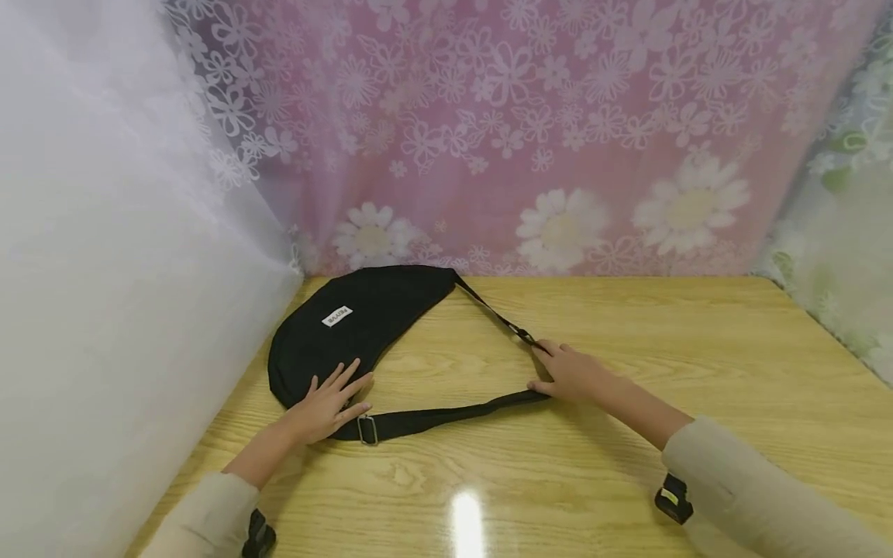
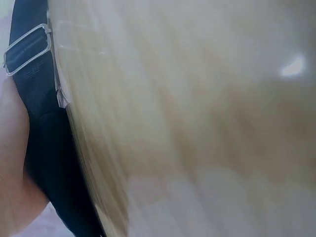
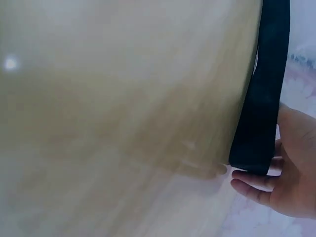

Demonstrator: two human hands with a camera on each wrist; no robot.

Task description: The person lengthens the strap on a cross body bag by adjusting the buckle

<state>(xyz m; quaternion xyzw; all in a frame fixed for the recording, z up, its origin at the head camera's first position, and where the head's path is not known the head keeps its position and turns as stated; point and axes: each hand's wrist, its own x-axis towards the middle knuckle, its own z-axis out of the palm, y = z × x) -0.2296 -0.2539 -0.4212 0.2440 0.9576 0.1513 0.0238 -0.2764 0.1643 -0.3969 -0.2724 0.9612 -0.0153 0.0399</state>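
A black crescent-shaped shoulder bag (image 1: 401, 306) with a white label (image 1: 338, 316) lies flat at the back left of the wooden table. My left hand (image 1: 322, 409) rests on its lower end with fingers spread and straight, beside the metal buckle (image 2: 28, 49) of the strap. To the right, my right hand (image 1: 574, 373) holds the far bend of the black strap (image 3: 261, 94), thumb on the near stretch and fingers at the far one. Part of the bend is hidden under that hand. The strap runs from there to both ends of the bag in a wide loop.
A pink flowered curtain (image 1: 488, 139) hangs along the table's back edge. White sheeting (image 1: 125, 271) closes in the left side, and a flowered sheet (image 1: 844, 256) the right. Light glares off the wooden table (image 1: 558, 480) near the front.
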